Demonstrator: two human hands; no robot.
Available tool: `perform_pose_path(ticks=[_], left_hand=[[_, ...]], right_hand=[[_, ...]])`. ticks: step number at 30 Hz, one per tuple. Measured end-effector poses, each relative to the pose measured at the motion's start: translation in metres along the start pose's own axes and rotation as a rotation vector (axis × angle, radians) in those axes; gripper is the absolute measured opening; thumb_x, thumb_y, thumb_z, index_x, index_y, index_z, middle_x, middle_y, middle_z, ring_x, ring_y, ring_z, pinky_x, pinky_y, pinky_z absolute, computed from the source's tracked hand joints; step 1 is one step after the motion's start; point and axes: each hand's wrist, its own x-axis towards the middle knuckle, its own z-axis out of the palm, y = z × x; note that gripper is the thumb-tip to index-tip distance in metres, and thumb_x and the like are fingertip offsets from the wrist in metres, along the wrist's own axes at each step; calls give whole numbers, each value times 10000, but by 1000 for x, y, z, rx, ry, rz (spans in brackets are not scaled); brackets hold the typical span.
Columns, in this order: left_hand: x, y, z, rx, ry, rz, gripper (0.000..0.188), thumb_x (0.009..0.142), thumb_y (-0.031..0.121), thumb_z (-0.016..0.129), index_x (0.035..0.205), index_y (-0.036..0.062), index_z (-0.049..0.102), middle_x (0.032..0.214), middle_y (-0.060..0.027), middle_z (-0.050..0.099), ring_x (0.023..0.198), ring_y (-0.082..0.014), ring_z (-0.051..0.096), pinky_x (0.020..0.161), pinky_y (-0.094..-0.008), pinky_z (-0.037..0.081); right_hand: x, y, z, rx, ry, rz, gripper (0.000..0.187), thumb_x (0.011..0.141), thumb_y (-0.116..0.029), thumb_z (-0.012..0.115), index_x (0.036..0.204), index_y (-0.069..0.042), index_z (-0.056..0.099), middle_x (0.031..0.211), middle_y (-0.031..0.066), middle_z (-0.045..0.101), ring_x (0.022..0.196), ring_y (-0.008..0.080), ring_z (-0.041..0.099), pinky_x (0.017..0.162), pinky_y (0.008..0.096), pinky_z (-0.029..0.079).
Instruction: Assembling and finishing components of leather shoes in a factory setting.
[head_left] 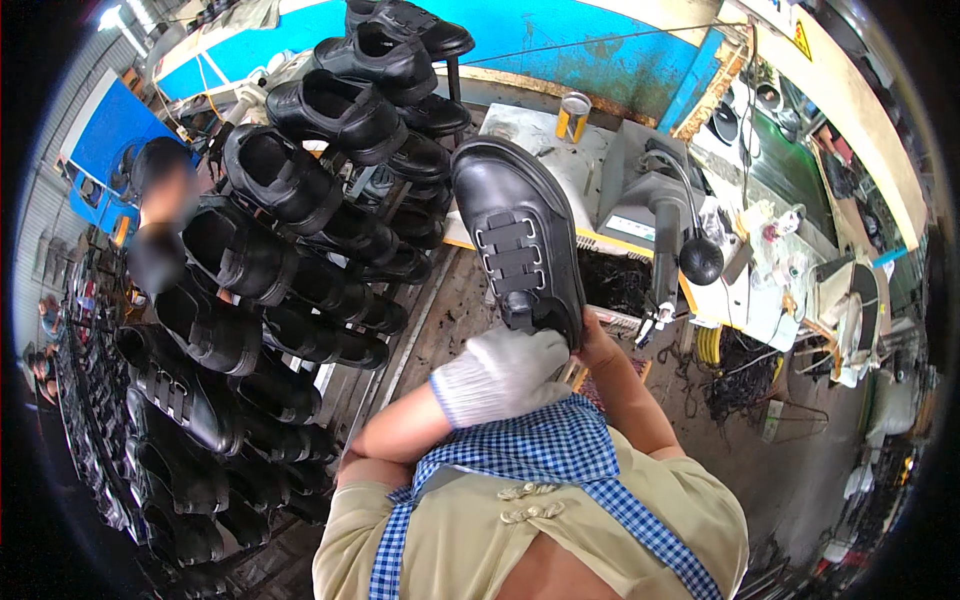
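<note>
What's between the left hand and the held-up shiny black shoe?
A white knitted glove covers the left hand and meets the black shoe near its heel, with no gap showing in the head view.

I am holding a black shoe (560, 225) by its heel end, my gloved left fingers (540, 352) covering part of the opening and my bare right fingers (593, 335) pressing against the rear on the right. The smooth, rounded toe (495, 175) is pointing away from my fingers, leaning slightly left, and its surface is shining. Just ahead of my gloved fingers, flat black bands (513, 242) are crossing the instep, reaching pale metal loops (537, 253) along both edges. The upper is facing me, while the thick black sole (574, 240) is showing its edge, running down the right side toward my bare fingers.
</note>
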Motion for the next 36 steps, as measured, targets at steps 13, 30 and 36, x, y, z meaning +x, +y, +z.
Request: perform_pose_path(ticks=[13,30,36], left_hand=[[-20,-41,-25,-988,994,-228,659,735,99,809,1293,-8,475,1160,-114,614,1049,-178,606,939,-329,492],[-38,-100,4,-1165,1056,-71,627,748,100,793,1287,23,483,1202,-93,600,1080,-191,578,983,-334,449],[-26,-123,-10,-1094,1235,-464,533,891,150,687,1360,77,445,1163,-68,570,1014,-147,567,892,-296,489]], right_hand=[[9,47,-20,141,-224,161,938,838,-656,576,1491,-46,289,1443,227,423,1272,418,475,1062,538,394],[-8,-1,-41,53,218,90,798,850,-530,665,1430,-43,413,1402,136,498,1295,234,483,1100,357,376],[-9,-40,-31,-105,65,-226,658,883,-375,683,1407,-74,423,1130,110,656,685,132,653,473,179,466]])
